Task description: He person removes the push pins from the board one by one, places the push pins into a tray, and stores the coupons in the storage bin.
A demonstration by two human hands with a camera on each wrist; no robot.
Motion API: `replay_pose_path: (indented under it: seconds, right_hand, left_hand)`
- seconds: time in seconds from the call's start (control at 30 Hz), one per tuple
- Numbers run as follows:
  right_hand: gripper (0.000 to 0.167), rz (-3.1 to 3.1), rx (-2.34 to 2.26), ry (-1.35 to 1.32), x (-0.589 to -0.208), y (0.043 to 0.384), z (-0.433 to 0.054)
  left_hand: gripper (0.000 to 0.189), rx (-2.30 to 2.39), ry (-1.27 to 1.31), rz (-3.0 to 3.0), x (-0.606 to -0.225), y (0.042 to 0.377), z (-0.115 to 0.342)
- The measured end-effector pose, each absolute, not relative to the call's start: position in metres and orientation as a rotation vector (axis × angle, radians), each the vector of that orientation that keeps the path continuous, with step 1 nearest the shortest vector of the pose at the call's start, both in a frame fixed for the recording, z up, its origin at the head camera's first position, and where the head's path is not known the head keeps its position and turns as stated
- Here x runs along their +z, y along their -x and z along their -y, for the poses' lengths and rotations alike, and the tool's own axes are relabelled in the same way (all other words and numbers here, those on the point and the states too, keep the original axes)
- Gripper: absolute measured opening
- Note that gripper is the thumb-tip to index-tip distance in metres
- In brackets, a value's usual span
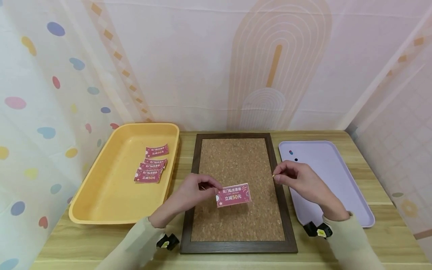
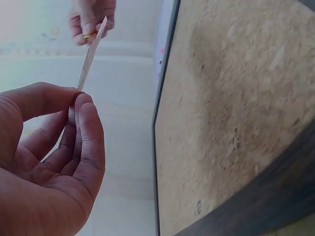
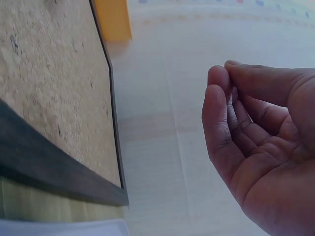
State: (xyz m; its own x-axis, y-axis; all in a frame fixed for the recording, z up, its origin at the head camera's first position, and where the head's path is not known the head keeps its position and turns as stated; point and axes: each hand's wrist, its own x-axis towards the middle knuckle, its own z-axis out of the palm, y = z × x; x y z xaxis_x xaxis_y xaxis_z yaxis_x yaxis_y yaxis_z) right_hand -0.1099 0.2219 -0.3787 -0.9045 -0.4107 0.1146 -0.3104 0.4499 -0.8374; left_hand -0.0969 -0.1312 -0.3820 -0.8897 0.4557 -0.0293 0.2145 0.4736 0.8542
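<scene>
My left hand (image 1: 199, 189) pinches a pink coupon (image 1: 233, 195) by its left end, between thumb and fingers. The coupon hovers over the cork board (image 1: 237, 161), printed side up, and casts a shadow on it; in the left wrist view the coupon (image 2: 91, 56) appears edge-on. Over the board's right frame, my right hand (image 1: 300, 180) pinches a small yellow push pin (image 1: 273, 175) at its fingertips. The yellow pin (image 2: 87, 36) also shows beyond the coupon in the left wrist view, but the fingers hide it in the right wrist view.
A yellow tray (image 1: 98, 187) on the left has several pink coupons (image 1: 148, 175) in it. On the right, a lilac tray (image 1: 324, 150) holds small pins (image 1: 291, 152) near its far left corner. A printed curtain (image 1: 189, 67) stands behind the wooden table (image 1: 388, 213).
</scene>
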Motion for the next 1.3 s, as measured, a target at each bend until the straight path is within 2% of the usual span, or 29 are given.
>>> replay_pose_path:
  seconds: [0.7, 1.3]
  right_hand:
    - [0.005, -2.758, -1.445, 0.542, -0.376, 0.112, -0.277]
    - [0.006, -2.796, -1.384, 0.46, -0.382, 0.127, -0.306]
  left_hand:
    - [0.015, 1.371, -0.304, -2.672, -0.345, 0.102, 0.208]
    - [0.019, 1.453, -0.355, -2.594, -0.331, 0.104, 0.271]
